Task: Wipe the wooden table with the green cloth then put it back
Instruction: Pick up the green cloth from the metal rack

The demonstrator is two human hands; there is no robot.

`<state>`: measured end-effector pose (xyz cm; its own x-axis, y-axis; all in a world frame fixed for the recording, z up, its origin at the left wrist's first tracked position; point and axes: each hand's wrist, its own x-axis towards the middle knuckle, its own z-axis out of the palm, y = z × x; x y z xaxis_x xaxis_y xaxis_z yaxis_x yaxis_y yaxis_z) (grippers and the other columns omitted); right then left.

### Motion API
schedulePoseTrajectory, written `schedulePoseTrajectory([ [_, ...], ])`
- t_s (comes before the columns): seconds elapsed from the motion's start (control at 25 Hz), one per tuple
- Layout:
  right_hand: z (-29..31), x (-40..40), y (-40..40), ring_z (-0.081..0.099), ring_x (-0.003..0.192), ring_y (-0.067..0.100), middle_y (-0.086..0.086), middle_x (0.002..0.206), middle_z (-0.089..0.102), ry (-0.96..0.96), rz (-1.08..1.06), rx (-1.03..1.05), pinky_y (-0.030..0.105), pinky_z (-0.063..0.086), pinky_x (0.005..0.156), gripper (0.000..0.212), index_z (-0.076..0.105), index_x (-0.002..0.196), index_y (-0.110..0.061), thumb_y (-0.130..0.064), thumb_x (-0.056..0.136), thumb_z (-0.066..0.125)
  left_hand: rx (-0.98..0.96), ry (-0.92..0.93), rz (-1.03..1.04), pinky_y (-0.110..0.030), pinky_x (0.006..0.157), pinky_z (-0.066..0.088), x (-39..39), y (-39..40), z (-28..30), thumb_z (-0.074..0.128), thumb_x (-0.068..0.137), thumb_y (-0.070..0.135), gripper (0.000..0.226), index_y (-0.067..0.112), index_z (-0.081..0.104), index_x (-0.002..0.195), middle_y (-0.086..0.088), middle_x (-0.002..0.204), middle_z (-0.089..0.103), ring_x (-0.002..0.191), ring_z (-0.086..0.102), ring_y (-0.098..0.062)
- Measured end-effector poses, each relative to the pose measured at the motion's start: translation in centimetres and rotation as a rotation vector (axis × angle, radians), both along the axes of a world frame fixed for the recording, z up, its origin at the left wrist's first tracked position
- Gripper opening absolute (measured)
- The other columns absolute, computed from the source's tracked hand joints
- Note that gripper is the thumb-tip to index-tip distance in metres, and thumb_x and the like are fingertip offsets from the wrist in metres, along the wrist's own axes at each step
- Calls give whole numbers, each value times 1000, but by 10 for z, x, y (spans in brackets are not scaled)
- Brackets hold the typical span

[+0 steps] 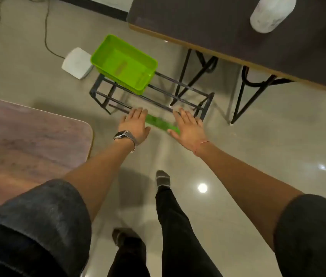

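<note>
Your left hand (135,124): fingers spread flat, holding nothing.
Your right hand (188,127): also spread flat, holding nothing.
Green cloth (161,123): blurred, between your two hands, beyond them on the rack (178,96).

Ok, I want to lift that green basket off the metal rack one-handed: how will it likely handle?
The green basket looks empty and thin-walled plastic, so probably light and slightly flexible. It sits at one end of the open-bar rack, so a push could likely slide or tip it over the edge.
</note>
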<state>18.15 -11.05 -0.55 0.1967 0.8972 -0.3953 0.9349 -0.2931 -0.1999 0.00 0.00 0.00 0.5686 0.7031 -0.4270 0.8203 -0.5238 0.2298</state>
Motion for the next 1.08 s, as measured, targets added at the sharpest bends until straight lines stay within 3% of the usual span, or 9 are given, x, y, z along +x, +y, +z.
schedulePoseTrajectory([
  [0.16,-67,16,-2,15,147,26,7,162,13,38,28,-125,49,29,113,72,9,154,-20,-54,96,35,-117,59,124,-42,89,45,4,12,-61,46,93,28,46,18,42,138,-9,139,48,118,52,-34],
  [0.36,-134,38,1,41,130,33,12,150,37,62,66,-187,47,47,93,66,19,151,-14,-42,96,42,-211,-166,483,-40,93,48,12,41,-130,50,89,20,39,17,55,127,-9,124,63,111,58,-33],
  [0.44,-154,48,-2,46,123,35,14,143,44,58,36,-205,45,49,90,61,26,148,-10,-36,96,45,-255,-199,573,-39,94,46,16,46,-147,52,89,18,43,15,51,131,-10,128,60,114,57,-32],
  [0.64,-189,64,2,51,111,38,19,119,61,-11,-94,-242,44,49,82,37,49,126,-3,-23,96,47,-397,-265,783,-39,109,35,40,63,-180,61,88,21,72,17,22,149,-9,151,33,134,38,-28],
  [0.76,-203,64,4,56,107,38,20,112,64,-52,-80,-319,42,49,80,31,52,124,-3,-15,97,46,-493,-300,893,-37,106,39,50,62,-193,64,87,23,78,23,18,150,-7,151,35,133,41,-27],
  [0.92,-210,63,5,62,98,40,25,107,65,54,-261,-289,41,52,79,31,58,119,-2,4,93,43,-451,-372,1012,-32,95,47,54,61,-204,68,84,20,62,20,40,139,-8,134,49,116,53,-23],
  [1.08,-210,68,11,63,98,35,19,104,69,88,-433,-205,34,49,78,29,66,106,-3,3,94,40,-367,-416,1128,-28,95,46,56,71,-208,67,84,17,37,17,61,120,-5,125,55,109,56,-19],
])
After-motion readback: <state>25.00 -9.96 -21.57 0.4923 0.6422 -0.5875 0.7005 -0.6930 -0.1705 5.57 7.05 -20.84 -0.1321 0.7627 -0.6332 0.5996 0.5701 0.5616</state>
